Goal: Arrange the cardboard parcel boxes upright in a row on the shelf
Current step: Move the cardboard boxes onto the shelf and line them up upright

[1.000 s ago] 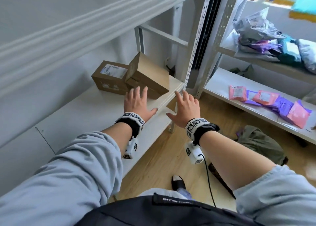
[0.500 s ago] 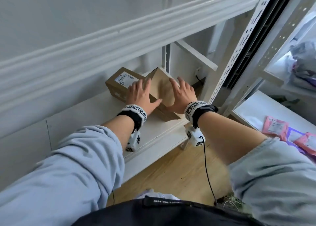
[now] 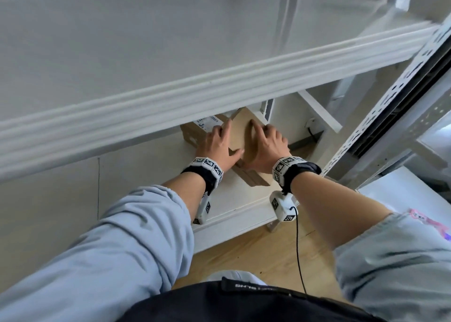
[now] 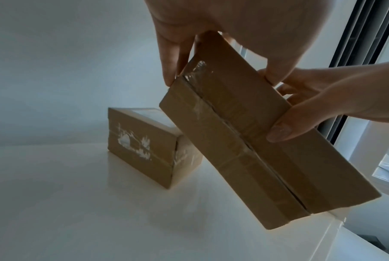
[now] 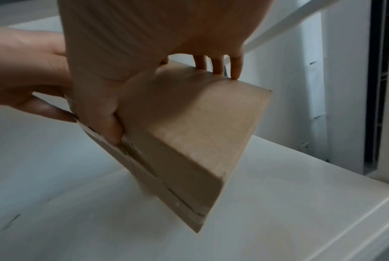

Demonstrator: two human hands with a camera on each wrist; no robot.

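A long brown cardboard box [image 3: 238, 136] stands tilted on the white lower shelf [image 3: 234, 199], its low end near the front edge. My left hand [image 3: 217, 146] grips its raised end, fingers [image 4: 173, 58] on one side and the thumb on the other. My right hand [image 3: 266, 146] holds the same box [image 5: 189, 132], thumb [image 5: 106, 113] on the taped seam face and fingers [image 5: 222, 65] over the far edge. Behind it to the left a smaller box [image 4: 144, 148] with a white label on top sits flat on the shelf [image 4: 77, 211].
The upper shelf's white beam [image 3: 195, 97] hangs low over the boxes and hides their tops in the head view. A perforated metal upright [image 3: 390, 97] stands at the right. Beyond it is another shelf [image 3: 402, 194] with a pink parcel [image 3: 429, 221]. Wood floor [image 3: 256, 255] lies below.
Both hands moved from the shelf's front edge forward onto the tilted box and took hold of it. The head view dropped closer under the upper beam.
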